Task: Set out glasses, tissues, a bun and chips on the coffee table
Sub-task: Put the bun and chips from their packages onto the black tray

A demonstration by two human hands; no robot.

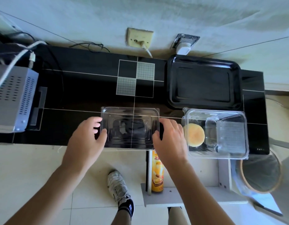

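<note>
We see a round golden bun (194,134) lying flat in an open clear plastic clamshell box (229,153), a tall yellow chips can (157,176) upright below the bench edge

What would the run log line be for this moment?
left hand + right hand: gripping clear tray ends | bun: in open clamshell, right | chips can: shelf below | black tray: empty

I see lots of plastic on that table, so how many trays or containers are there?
3. A clear tray held between the left hand and right hand; a black tray at the back right; a clear lidded box with the bun, front right.
</note>
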